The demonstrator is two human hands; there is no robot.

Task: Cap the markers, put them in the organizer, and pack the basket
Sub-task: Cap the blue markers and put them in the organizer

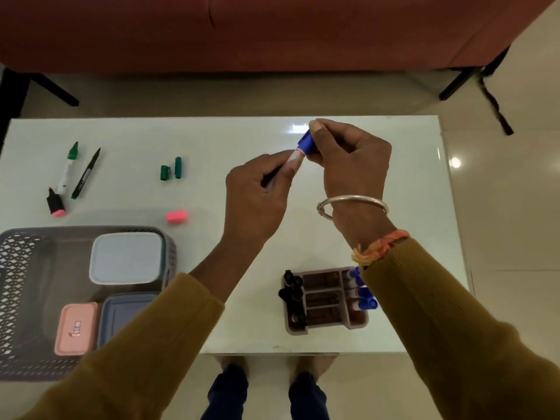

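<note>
Right now my left hand [257, 195] grips a white marker barrel [295, 155] while my right hand [348, 159] pinches the blue cap [306, 143] against its tip at centre frame, lifted clear so the two line up. Lower right, the organizer [327, 301] holds capped markers. The basket [36, 298] sits lower left; uncapped markers [68, 169] wait upper left on the glossy white table [409, 237], a red sofa [272, 31] beyond.

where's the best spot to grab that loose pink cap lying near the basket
Pinch the pink cap across its long flat sides, coming straight down from above. It lies on its side on the bare table, apart from the basket, so nothing seems to block fingers on either side.
</note>
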